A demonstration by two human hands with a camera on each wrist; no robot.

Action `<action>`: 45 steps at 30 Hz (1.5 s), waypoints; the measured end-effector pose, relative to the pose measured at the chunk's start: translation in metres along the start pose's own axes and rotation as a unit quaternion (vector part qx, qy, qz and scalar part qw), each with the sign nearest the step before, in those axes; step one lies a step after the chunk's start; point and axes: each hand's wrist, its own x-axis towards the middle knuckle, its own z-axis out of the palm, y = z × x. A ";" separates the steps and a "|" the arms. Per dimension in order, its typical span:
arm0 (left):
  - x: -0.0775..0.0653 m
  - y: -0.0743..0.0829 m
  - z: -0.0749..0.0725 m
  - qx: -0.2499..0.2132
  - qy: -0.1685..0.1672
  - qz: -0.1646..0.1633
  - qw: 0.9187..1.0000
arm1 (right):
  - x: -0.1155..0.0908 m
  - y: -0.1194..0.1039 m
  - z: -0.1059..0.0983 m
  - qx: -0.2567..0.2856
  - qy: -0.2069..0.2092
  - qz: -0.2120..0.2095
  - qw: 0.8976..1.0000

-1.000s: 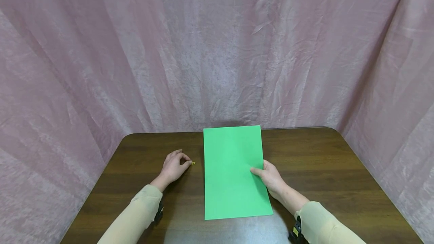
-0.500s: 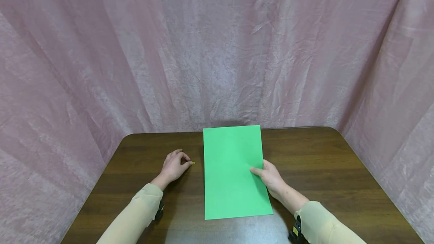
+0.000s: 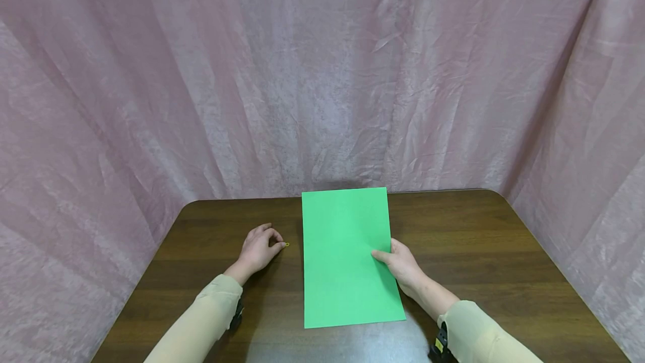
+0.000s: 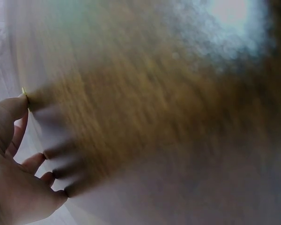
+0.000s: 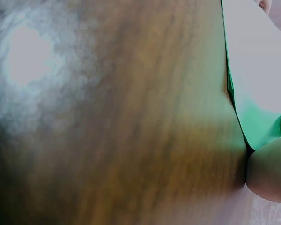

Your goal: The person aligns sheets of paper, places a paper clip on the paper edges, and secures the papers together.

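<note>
Pinching a small yellow loop (image 3: pixel 287 245) in its fingertips, the left hand (image 3: pixel 259 249) sat at nine o'clock from the green paper (image 3: pixel 342 262); at three, the right hand (image 3: pixel 403 265) gripped its edge.

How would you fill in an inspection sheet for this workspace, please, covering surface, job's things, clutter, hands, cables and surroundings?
Surface: dark wood-grain table, rounded far corners, light glare on the near part.
Job's things: green sheet, layer count unclear; tiny yellow loop, perhaps a paper clip.
Clutter: nothing seen.
Hands: left hand pinches the yellow loop, apart from the sheet; right hand grips the sheet's right edge, thumb on its face, other fingers mostly hidden behind.
Cables: nothing seen.
Surroundings: pink curtain behind the table and at both sides; pale sleeves, a dark device at the right cuff.
</note>
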 end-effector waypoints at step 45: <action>-0.004 0.001 -0.010 -0.107 0.028 -0.006 0.994 | -0.002 -0.001 0.000 0.000 -0.002 -0.001 1.000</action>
